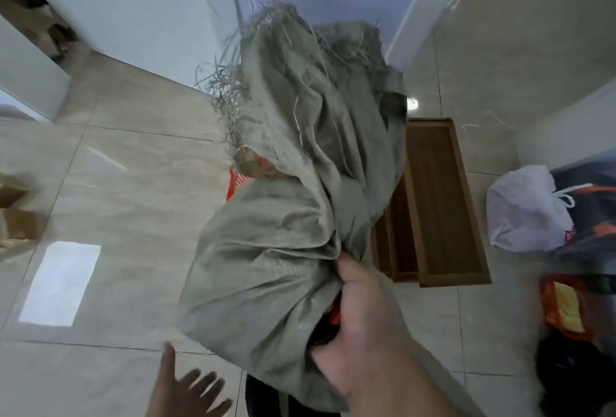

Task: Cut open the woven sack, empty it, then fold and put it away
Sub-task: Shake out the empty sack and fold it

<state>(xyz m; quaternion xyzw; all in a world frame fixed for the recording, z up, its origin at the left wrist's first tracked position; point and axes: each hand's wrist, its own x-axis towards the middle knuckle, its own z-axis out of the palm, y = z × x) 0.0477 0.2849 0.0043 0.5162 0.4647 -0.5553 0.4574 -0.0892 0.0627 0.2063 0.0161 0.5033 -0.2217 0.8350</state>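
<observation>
Left hand [186, 386] low at frame bottom, fingers spread, holding nothing. Right hand [360, 326] clenched on bunched cloth of the woven sack [293, 216], grip closed, something red and black pinched against the palm. Sack hoisted above the tiled floor [133, 149], frayed cut edge farthest out, limp. Wooden trays [440, 203] and white plastic bag [526, 209] beyond. Likely emptying nearly done. Next: free hand onto an edge, flatten for folding.

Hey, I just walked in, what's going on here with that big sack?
A person's right hand grips a bunched, grey-green woven sack held up over the tiled floor, its frayed cut edge away from them. Something red shows beneath it. The left hand is open and free below. A wooden tray and a white plastic bag sit nearby.
</observation>
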